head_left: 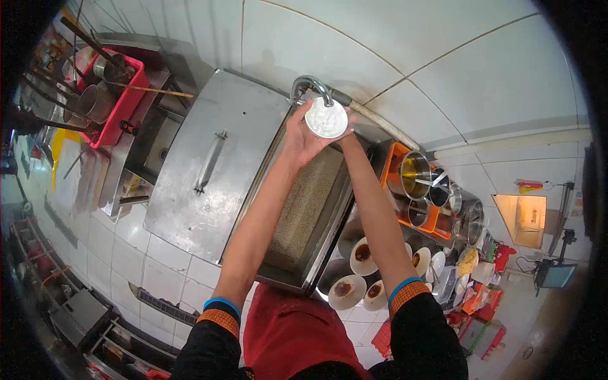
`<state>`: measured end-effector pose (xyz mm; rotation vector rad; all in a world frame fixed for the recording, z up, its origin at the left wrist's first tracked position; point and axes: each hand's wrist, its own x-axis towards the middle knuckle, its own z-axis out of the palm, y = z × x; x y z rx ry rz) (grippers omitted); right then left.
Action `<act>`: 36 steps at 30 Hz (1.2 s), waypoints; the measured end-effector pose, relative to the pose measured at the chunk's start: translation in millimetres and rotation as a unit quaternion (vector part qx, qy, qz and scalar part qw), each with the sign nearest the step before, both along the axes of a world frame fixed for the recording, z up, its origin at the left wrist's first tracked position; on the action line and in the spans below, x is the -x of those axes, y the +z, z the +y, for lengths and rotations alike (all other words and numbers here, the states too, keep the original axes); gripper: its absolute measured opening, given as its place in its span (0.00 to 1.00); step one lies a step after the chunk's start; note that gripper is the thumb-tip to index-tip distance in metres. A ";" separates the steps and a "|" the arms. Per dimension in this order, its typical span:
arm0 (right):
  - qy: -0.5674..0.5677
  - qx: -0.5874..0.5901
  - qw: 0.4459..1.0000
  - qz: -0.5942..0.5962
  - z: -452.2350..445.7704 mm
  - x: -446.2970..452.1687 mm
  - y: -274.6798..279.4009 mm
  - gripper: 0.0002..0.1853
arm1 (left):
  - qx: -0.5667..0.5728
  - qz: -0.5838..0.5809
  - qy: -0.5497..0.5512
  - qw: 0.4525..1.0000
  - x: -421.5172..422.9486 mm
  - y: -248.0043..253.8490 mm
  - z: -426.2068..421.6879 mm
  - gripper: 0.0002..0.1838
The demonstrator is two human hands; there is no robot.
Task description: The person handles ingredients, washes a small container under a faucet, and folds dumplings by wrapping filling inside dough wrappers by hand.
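Note:
Under the curved metal faucet (310, 82), a small white bowl (326, 120) is held in both of my hands. Inside it the surface looks wet and bubbly, as if water is running in. My left hand (299, 136) grips the bowl from the left and below. On the other side, my right hand (349, 123) supports the right edge, its fingers partly hidden behind the bowl. Below my forearms is an open metal basin with a perforated tray (304, 196). A flat metal cover (212, 161) with a handle lies to the left of this opening.
Several bowls with brown residue (347, 291) stand at lower right. Beyond them, an orange crate (392, 161) is beside metal pots, one holding yellow liquid (415, 171). A red bin (133, 95) with long-handled strainers sits at upper left. The tiled wall (354, 38) rises behind the faucet.

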<state>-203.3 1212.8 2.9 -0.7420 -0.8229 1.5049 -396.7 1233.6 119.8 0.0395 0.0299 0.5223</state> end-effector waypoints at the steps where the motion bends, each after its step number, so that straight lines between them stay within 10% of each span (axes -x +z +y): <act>1: 0.001 0.001 1.000 0.000 -0.1 -0.2 0.3 0.58 | 0.005 0.000 -0.002 1.000 0.2 -0.3 0.0 0.37; 22: 0.018 0.051 0.998 0.039 12.9 -5.9 -16.4 0.29 | -0.010 0.019 0.007 1.000 9.9 13.3 -1.1 0.35; 29: -0.133 0.167 0.973 -0.087 -1.4 -7.3 -42.4 0.19 | -0.004 0.016 0.008 1.000 20.8 10.6 -2.4 0.36; 36: -0.253 0.163 0.941 -0.154 -86.1 48.7 89.4 0.13 | -0.077 0.084 -0.006 0.993 43.8 -17.3 -5.4 0.35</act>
